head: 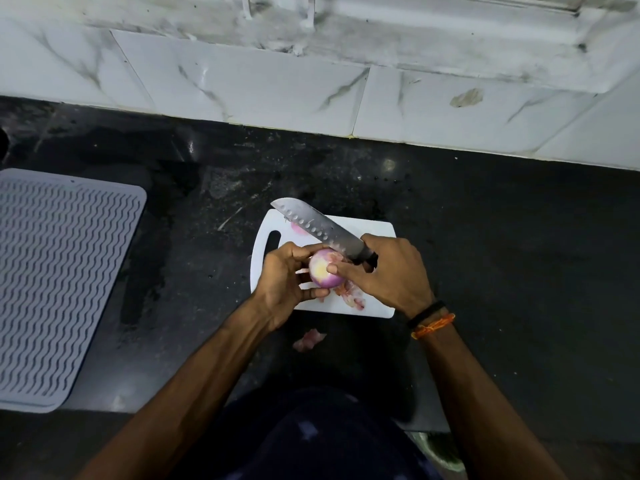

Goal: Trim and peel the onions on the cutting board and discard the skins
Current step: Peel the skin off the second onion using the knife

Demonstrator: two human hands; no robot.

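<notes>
Over a white plastic cutting board (375, 237), the left hand (282, 280) cups a round, half-peeled purple onion (323, 271). The right hand (389, 271) grips a dimpled steel knife (320, 228), thumb on the onion. Best peeled by pulling skin away gently, blade angled off the fingers.

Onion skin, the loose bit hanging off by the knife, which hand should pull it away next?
Probably the right hand: its thumb already rests on the onion beside the loose skin, though it also grips the knife. The left hand is cradling the onion above the cutting board.
</notes>
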